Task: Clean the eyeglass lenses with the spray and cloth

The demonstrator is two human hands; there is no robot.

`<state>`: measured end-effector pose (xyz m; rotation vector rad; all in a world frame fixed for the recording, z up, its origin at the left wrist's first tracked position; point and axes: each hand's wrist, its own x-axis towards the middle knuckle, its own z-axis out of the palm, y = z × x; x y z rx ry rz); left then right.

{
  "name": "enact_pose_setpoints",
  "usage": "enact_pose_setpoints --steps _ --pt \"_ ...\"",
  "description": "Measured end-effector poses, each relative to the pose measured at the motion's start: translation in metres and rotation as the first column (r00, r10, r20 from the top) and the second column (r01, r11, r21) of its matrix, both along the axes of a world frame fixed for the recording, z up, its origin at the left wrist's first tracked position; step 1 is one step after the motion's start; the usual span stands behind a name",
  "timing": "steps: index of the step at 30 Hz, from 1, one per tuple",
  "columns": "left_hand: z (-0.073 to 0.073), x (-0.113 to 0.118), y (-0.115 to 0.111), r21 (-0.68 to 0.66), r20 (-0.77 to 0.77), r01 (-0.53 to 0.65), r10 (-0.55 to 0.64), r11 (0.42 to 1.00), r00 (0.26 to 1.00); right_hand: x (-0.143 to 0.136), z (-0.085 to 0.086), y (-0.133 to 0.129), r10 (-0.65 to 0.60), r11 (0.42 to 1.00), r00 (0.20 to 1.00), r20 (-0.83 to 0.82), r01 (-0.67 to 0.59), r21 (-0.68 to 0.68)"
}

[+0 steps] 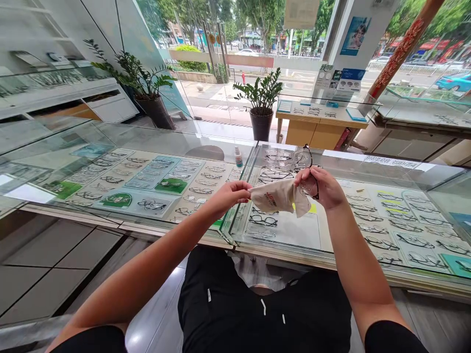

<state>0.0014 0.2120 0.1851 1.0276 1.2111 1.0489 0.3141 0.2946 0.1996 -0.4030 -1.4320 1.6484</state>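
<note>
A pale cleaning cloth with red and dark print stretches between my two hands above the glass counter. My left hand pinches its left end between thumb and fingers. In my right hand is a pair of eyeglasses with a dark, thin rim, turned upright so that one round lens stands above the fingers and the other lies beside the palm. The right fingers also touch the cloth's right end near the lower lens. Part of the frame is hidden behind the fingers.
Below my hands, the glass display counter holds rows of eyeglasses. A small spray bottle stands on it toward the back. Beyond are a potted plant, another plant at left, and a wooden display table before the windows.
</note>
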Motion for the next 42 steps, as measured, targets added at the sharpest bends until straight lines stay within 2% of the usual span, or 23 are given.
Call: enact_pose_setpoints --steps 3,6,10,14,18,23,28,36,42 --pt "-0.004 0.002 0.001 -0.011 0.075 -0.018 0.019 1.0 0.997 0.001 0.0 0.001 0.007 1.0 1.0 -0.016 -0.007 -0.002" --pt "-0.012 0.005 0.002 -0.001 0.217 -0.051 0.05 0.999 0.975 0.0 0.001 0.0 0.035 0.999 0.998 -0.044 -0.035 -0.009" --pt "-0.026 0.015 0.005 -0.066 0.425 -0.074 0.095 0.995 0.9 -0.002 0.001 -0.002 0.046 0.999 0.998 -0.053 -0.048 -0.019" --pt "-0.036 0.028 0.005 -0.145 0.514 -0.111 0.171 0.983 0.841 -0.003 0.002 -0.002 0.032 0.999 0.998 -0.052 -0.034 -0.032" --pt "-0.042 0.038 -0.002 -0.096 0.519 -0.104 0.139 0.99 0.843 -0.005 0.002 -0.001 -0.001 0.998 0.999 -0.047 -0.002 -0.055" --pt "-0.051 0.046 -0.008 0.02 0.491 -0.271 0.226 0.962 0.841 -0.006 0.001 0.0 -0.029 0.997 0.999 -0.012 0.028 -0.069" --pt "-0.064 0.046 -0.006 -0.01 0.521 -0.375 0.325 0.927 0.79 -0.008 -0.001 0.001 -0.009 0.997 1.0 0.0 0.008 -0.074" --pt "-0.069 0.049 -0.006 -0.112 0.592 -0.397 0.382 0.911 0.709 -0.009 -0.003 0.002 -0.006 0.997 1.0 0.027 0.008 -0.081" --pt "-0.073 0.045 -0.012 -0.099 0.586 -0.351 0.34 0.931 0.735 -0.008 0.0 0.002 -0.085 0.99 0.996 0.014 0.087 -0.114"
